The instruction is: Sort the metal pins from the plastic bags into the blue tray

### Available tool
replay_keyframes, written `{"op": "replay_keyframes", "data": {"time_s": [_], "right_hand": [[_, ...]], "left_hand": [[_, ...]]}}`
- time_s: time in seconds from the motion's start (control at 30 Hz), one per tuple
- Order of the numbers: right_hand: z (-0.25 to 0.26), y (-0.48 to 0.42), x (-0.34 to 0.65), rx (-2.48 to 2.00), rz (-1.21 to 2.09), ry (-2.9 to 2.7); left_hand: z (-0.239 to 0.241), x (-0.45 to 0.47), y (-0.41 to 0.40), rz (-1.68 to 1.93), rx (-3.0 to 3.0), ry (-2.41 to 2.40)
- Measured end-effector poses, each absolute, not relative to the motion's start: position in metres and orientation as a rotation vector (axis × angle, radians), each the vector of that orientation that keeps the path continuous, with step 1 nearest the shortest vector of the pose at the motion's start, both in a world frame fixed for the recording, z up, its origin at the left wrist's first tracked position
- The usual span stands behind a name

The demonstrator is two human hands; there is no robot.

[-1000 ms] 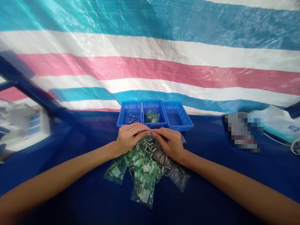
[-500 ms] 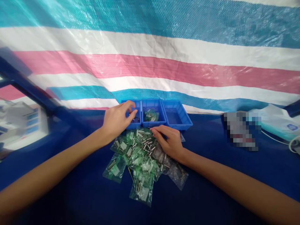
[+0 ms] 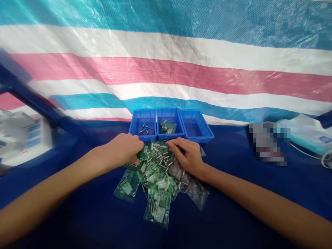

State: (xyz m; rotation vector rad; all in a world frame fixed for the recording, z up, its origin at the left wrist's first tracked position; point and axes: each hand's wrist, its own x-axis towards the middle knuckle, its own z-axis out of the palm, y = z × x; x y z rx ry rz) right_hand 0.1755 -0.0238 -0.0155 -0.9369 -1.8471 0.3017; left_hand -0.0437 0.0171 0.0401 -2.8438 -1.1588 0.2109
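Note:
My left hand (image 3: 123, 148) is at the left edge of a loose pile of metal blind rivets (image 3: 163, 160) and small green-tinted plastic bags (image 3: 158, 183). Its thumb and fingers are apart, with nothing visible between them; some fingertips are hidden. At the pile's upper right, my right hand (image 3: 188, 154) pinches a thin metal rivet (image 3: 166, 141), only its end showing. Behind the hands stand three blue bins in a row. Several loose rivets lie in the left bin (image 3: 133, 127). Bagged rivets (image 3: 167, 127) rest in the middle bin (image 3: 180, 128).
The right bin (image 3: 196, 128) stands beside the middle one. Farther right are a blurred-out object (image 3: 268, 145) and a white and teal plastic packet (image 3: 308, 133) near a white cable (image 3: 303, 152). A striped tarp (image 3: 166, 69) rises behind the dark blue table (image 3: 85, 214).
My left hand has moved from above the left bin down to the pile, uncovering the rivets in that bin. My right hand stays nearly where it was, still pinching.

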Motion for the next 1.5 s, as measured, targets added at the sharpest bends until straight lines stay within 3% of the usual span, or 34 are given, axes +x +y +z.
{"op": "replay_keyframes", "data": {"time_s": [0.43, 0.73, 0.93, 1.5], "right_hand": [[-0.015, -0.025, 0.176, -0.938, 0.312, -1.831], [-0.017, -0.024, 0.176, -0.966, 0.368, -1.746], [-0.017, -0.025, 0.177, -0.958, 0.388, -1.772], [-0.015, -0.024, 0.178, -0.935, 0.375, -1.737]], "left_hand": [[0.082, -0.034, 0.016, -0.11, -3.219, -0.93], [0.029, 0.002, 0.01, -1.293, -2.958, -1.023], [0.003, 0.001, 0.005, -1.709, -2.853, -0.978], [-0.008, 0.0, 0.008, -1.619, -2.718, -1.097]]}}
